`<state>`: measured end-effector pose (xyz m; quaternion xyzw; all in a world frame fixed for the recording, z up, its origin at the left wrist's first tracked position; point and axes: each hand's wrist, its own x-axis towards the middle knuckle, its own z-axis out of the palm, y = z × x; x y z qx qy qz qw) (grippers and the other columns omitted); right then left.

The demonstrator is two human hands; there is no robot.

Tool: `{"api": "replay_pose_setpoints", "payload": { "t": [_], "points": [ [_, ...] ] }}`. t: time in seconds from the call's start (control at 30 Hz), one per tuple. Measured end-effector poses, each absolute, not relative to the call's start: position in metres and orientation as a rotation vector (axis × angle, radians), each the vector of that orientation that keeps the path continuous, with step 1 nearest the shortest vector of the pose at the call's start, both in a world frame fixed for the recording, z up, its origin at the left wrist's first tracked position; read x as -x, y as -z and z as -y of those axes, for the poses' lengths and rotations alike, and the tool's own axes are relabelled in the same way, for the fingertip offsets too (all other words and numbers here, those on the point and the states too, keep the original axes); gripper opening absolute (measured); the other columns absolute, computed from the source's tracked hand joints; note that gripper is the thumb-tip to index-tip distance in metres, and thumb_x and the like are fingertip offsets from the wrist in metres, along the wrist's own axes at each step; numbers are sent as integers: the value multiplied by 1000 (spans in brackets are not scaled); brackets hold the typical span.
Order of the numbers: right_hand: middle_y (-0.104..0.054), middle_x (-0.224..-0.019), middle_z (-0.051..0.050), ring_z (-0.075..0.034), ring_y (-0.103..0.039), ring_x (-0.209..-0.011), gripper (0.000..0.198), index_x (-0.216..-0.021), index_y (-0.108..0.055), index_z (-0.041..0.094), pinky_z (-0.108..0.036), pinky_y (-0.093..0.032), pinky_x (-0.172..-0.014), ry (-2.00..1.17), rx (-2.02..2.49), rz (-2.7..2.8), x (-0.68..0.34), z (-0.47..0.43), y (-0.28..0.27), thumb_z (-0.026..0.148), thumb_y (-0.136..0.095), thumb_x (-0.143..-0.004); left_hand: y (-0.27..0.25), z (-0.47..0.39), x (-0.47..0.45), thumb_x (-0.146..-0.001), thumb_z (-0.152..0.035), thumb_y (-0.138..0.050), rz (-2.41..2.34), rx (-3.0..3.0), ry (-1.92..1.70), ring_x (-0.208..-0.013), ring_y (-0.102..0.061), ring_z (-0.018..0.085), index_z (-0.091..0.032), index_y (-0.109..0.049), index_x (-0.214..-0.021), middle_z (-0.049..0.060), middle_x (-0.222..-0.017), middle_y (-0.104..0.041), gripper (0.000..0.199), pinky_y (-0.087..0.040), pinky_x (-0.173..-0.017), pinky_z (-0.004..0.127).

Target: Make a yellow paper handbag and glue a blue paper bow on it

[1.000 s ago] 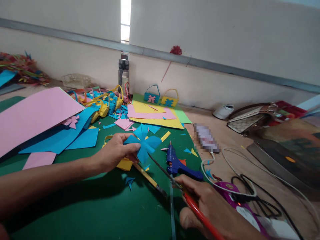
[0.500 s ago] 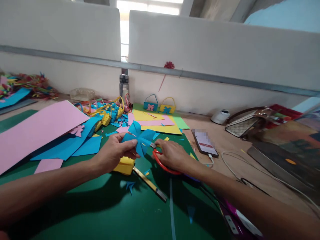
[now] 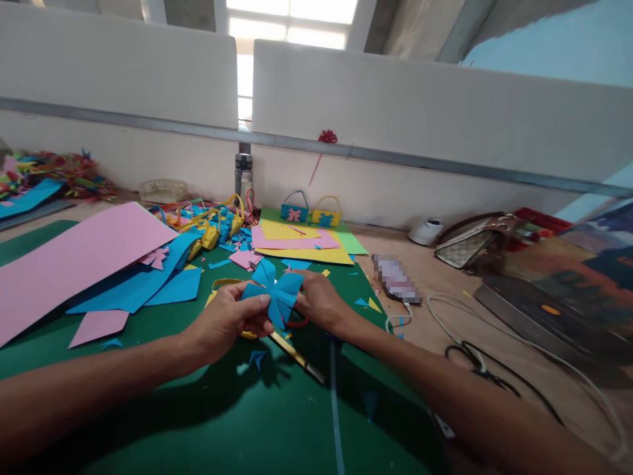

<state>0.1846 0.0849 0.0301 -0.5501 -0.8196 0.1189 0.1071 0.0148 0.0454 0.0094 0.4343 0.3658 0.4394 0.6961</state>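
A brown bench point(image 3: 428, 265) runs along a pale wall, and a green mat point(image 3: 198, 422) covers much of its near part. On the mat lie a large pink sheet point(image 3: 93, 264) over blue sheets point(image 3: 123, 285), a small pink piece point(image 3: 99, 326), a slim stick point(image 3: 299, 360), a clear strip point(image 3: 335, 409) and scattered blue scraps point(image 3: 257, 358). Farther back sit a pile of little paper bags point(image 3: 210, 236) and a stack of yellow, pink and green sheets point(image 3: 316, 254). On bare brown surface at the right rest a phone point(image 3: 397, 279), a white cable point(image 3: 475, 310), a white device point(image 3: 425, 231), a handbag point(image 3: 467, 249) and a dark flat case point(image 3: 519, 316). A bottle point(image 3: 243, 181) stands upright near the wall.
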Motion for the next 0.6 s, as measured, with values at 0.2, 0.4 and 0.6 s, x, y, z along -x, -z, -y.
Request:
{"api": "replay_pose_setpoints", "payload": {
  "t": [0.2,0.4,0.6],
  "points": [
    [-61,-78,-7,-15,-62,-71,56,-90,-55,13,-25,-51,-57,-916,1322,1931,-201,-38,-20,47,-11,-94,-3,-29,-24,-67,-36,-72,-815,-983,-936,-49,-59,11,-14,-56,-72,0,-57,-63,27,-47,-51,21],
    [-56,-71,1,-11,-52,-61,32,-86,-56,18,-24,-47,-54,-1236,1166,1465,-206,-11,-18,46,-62,-74,8,-13,-34,-73,-35,-68,-781,-1128,-885,-54,-61,12,-14,-61,-73,1,-61,-65,22,-46,-53,20],
    [-48,-58,6,-7,-43,-52,15,-66,-56,16,-22,-41,-52,-1283,1138,1345,-208,-8,-17,29,-63,-70,14,-10,-40,-72,-37,-68,-780,-1128,-843,-56,-62,14,-13,-62,-72,4,-65,-66,25,-48,-56,23]
  ]
}}
